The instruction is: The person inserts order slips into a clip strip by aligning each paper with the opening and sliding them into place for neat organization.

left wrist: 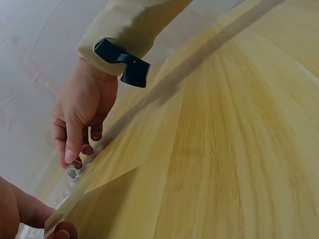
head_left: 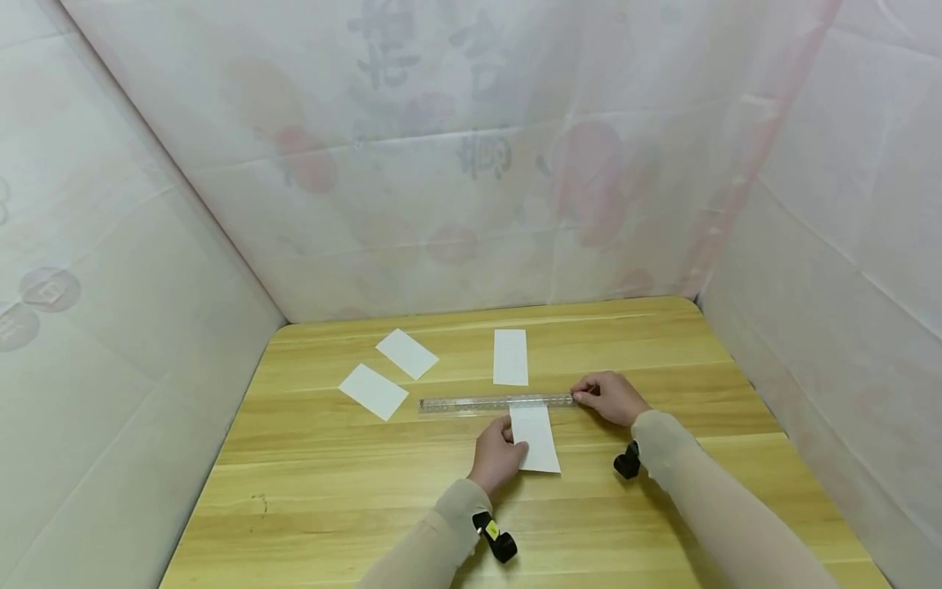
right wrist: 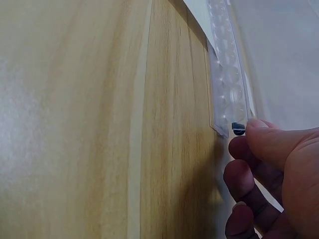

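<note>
A clear plastic ruler (head_left: 496, 402) lies crosswise on the wooden table (head_left: 331, 507). My right hand (head_left: 589, 397) pinches its right end, the thumb tip on the ruler (right wrist: 227, 74) and the other fingers (right wrist: 249, 179) curled beneath. A white paper strip (head_left: 537, 442) lies just in front of the ruler, its far end under the ruler's edge. My left hand (head_left: 513, 447) grips that strip by its left edge. In the left wrist view the right hand (left wrist: 79, 114) sits at the ruler (left wrist: 75, 181) and my left fingers (left wrist: 30, 214) hold the paper (left wrist: 114, 209).
Three more white paper strips lie beyond the ruler: two at the left (head_left: 373, 391) (head_left: 407, 353) and one in the middle (head_left: 511, 357). White sheeted walls (head_left: 471, 164) enclose the table on three sides. Black wrist cameras (head_left: 627, 462) sit on both sleeves.
</note>
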A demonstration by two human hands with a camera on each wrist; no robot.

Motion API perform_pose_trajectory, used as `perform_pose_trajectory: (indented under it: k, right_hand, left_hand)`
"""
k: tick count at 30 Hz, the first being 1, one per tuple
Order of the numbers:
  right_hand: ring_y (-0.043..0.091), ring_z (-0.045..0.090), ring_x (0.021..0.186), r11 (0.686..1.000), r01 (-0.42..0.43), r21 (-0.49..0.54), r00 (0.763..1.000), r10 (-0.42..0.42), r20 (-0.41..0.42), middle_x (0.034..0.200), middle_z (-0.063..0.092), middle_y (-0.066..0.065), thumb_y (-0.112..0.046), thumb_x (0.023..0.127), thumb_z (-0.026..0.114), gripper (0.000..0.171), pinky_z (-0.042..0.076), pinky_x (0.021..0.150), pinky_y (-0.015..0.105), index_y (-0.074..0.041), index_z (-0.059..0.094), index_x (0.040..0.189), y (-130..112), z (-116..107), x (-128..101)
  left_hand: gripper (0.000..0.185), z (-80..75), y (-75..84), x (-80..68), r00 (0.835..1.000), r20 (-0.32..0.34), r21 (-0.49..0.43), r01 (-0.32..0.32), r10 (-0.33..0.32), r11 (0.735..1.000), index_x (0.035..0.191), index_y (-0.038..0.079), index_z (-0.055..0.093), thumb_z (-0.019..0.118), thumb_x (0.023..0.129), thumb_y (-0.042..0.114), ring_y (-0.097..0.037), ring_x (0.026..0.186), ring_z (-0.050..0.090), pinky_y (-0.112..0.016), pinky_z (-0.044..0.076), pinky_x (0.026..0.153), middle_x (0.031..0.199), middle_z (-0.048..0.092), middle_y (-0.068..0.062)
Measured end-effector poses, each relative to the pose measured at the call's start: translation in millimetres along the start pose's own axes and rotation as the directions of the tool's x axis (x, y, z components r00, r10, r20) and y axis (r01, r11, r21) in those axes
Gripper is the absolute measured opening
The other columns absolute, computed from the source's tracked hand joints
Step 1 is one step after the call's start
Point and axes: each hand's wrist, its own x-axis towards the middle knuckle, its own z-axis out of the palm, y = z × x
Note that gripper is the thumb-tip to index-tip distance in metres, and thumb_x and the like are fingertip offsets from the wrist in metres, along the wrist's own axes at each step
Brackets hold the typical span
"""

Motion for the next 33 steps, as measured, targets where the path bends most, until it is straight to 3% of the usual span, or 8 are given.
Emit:
perform_pose_trajectory:
  k: [11,18,23,27,33]
  right_hand:
    - [0.014,0.06,0.084,1.0,0.006,-0.002,1.0,-0.006,-0.017,0.093,0.068,-0.005,-0.019,0.093,0.065,0.011,0.05,0.078,0.04,-0.019,0.075,0.098,-0.5,-0.2,1.0]
    - [0.014,0.06,0.085,1.0,-0.005,0.011,1.0,0.005,-0.008,0.093,0.068,-0.005,-0.019,0.092,0.066,0.01,0.05,0.08,0.041,-0.019,0.074,0.098,-0.6,1.5,-0.7]
    - [0.014,0.06,0.086,1.0,-0.006,0.002,1.0,0.006,-0.015,0.093,0.068,-0.005,-0.019,0.092,0.065,0.01,0.05,0.08,0.041,-0.019,0.074,0.097,0.8,1.8,-1.7]
    - [0.015,0.06,0.087,1.0,0.005,0.003,1.0,-0.005,-0.015,0.094,0.068,-0.004,-0.019,0.093,0.065,0.01,0.05,0.08,0.042,-0.018,0.074,0.098,-0.8,0.4,-2.0]
    - [0.015,0.06,0.087,1.0,0.007,0.006,1.0,-0.007,-0.012,0.095,0.068,-0.004,-0.02,0.093,0.065,0.011,0.05,0.081,0.043,-0.019,0.074,0.098,-2.5,-0.2,-1.7]
  left_hand:
    - [0.031,1.2,0.0,5.3,0.999,0.008,0.04,-0.033,0.033,0.999,0.111,-0.007,0.056,0.062,0.081,-0.004,-0.015,0.077,0.045,-0.032,0.038,0.072,0.08,0.046,-0.002]
    - [0.053,1.6,-1.1,3.9,1.0,0.003,0.021,-0.016,0.016,1.0,0.132,-0.009,0.051,0.061,0.08,-0.006,-0.013,0.078,0.05,-0.029,0.044,0.073,0.087,0.055,-0.003]
    - [0.057,2.3,-0.1,3.1,1.0,0.01,-0.029,-0.006,0.006,1.0,0.136,-0.01,0.046,0.059,0.08,-0.007,-0.012,0.078,0.053,-0.027,0.047,0.07,0.091,0.061,-0.005]
    - [0.061,2.3,0.4,4.2,1.0,0.016,-0.033,-0.003,0.003,0.999,0.138,-0.012,0.041,0.059,0.081,-0.007,-0.011,0.073,0.049,-0.025,0.044,0.069,0.092,0.058,-0.005]
    - [0.061,1.7,1.1,5.9,1.0,0.031,-0.045,-0.003,0.005,0.999,0.139,-0.012,0.04,0.058,0.081,-0.009,-0.012,0.062,0.036,-0.027,0.038,0.067,0.08,0.046,-0.003]
